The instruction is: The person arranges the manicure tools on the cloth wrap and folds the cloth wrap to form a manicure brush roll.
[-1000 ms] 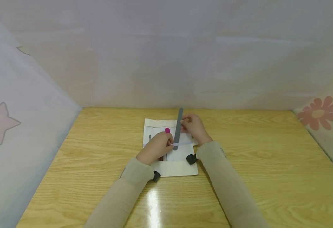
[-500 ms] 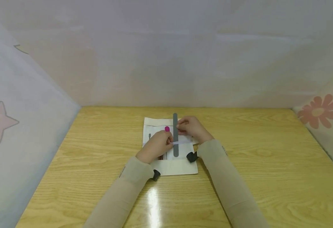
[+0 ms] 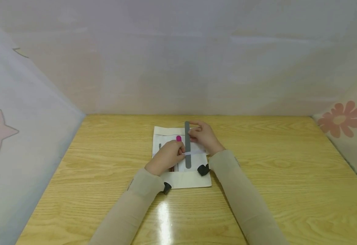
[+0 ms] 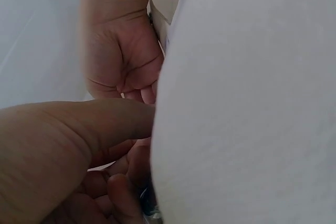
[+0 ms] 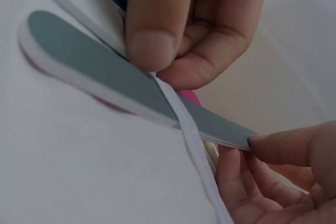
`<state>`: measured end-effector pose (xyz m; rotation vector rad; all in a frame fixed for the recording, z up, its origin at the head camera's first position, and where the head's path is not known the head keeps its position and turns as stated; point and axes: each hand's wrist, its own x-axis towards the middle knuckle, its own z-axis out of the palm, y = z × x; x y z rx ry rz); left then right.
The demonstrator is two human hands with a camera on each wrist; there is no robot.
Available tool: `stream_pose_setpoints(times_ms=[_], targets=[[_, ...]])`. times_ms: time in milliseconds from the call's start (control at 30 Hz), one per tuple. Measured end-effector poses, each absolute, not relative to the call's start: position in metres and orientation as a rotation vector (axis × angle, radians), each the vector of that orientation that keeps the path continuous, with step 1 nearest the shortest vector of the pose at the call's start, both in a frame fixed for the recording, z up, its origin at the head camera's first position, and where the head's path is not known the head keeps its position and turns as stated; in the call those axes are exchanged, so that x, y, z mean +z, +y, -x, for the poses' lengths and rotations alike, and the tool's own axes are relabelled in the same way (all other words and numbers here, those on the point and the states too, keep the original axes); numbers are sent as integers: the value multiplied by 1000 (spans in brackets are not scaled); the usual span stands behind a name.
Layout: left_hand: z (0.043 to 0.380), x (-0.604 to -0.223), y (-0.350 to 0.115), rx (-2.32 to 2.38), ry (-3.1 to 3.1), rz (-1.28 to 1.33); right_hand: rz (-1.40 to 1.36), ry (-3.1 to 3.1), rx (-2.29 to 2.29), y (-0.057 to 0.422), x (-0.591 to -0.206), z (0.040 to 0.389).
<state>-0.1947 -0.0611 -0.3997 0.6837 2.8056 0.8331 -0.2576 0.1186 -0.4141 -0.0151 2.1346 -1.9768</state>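
Observation:
A grey nail file (image 3: 188, 144) lies lengthwise over an open white case (image 3: 186, 180), passing under a narrow white elastic band (image 5: 184, 114). Its rounded near end sticks out below the band. My right hand (image 3: 205, 136) pinches the file's edge near the far end, thumb on top and fingers beneath in the right wrist view. Just left of the file, my left hand (image 3: 167, 154) pinches the band between thumb and finger. Beside that hand a pink-ended tool (image 3: 179, 138) shows, partly covered. The left wrist view is mostly blocked by white cloth.
A small grey tool tip (image 3: 159, 146) shows at the case's left side. The wooden table (image 3: 273, 177) extends around the case. A pale cloth backdrop (image 3: 178, 68) rises behind the table's far edge.
The nail file has turned from slanted to nearly straight and slid toward me under the band. My right hand has shifted slightly along the file's far part; the left has stayed put.

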Motion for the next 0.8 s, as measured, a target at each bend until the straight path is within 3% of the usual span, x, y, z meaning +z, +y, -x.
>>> stream_pose_setpoints(times_ms=[467, 800], targets=[[195, -401, -60, 812, 2804, -690, 122, 2256, -1631, 126, -404, 255], [194, -400, -59, 800, 2815, -679, -24, 2256, -1683, 117, -404, 254]])
